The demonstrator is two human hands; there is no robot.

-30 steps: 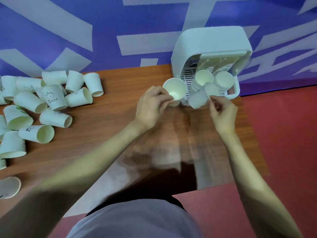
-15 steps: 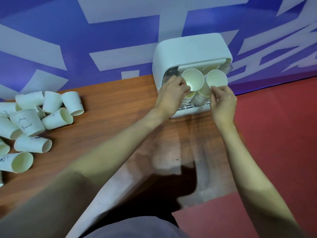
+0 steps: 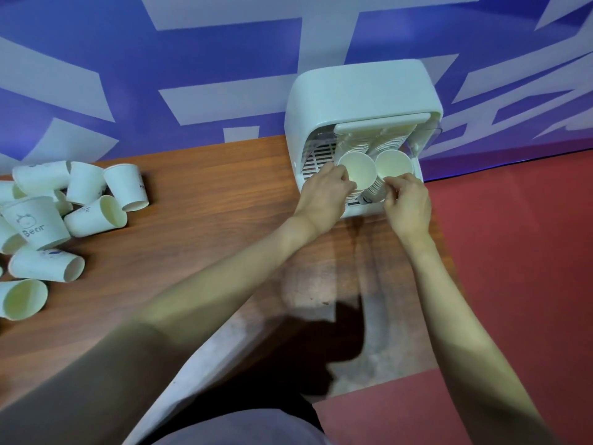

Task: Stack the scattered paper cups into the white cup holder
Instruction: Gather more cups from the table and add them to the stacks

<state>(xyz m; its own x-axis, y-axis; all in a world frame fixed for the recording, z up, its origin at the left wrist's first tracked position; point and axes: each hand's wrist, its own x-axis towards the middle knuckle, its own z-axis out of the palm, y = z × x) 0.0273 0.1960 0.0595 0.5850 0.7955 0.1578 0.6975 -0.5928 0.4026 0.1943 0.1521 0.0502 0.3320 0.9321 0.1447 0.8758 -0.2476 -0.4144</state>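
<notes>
Over at the white cup holder [image 3: 359, 94] both hands are working: left hand [image 3: 324, 195] is pinching the left stack's top cup [image 3: 356, 171], right hand [image 3: 407, 202] is pinching the right stack [image 3: 394, 165]. Loose cups [image 3: 96, 216] are lying well apart on the counter [image 3: 205, 200].

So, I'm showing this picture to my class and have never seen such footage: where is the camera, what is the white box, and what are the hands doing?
The camera sits on the person's head, looking down along both bare arms; there is no robot. The white box is a cup holder at the far edge of a wooden table. Inside it lean two stacks of paper cups. The left hand pinches the rim of the left stack's top cup. The right hand has its fingers curled at the right stack; whether they pinch it is unclear. A heap of loose cups lies at the table's left, some printed "Bear".
</notes>
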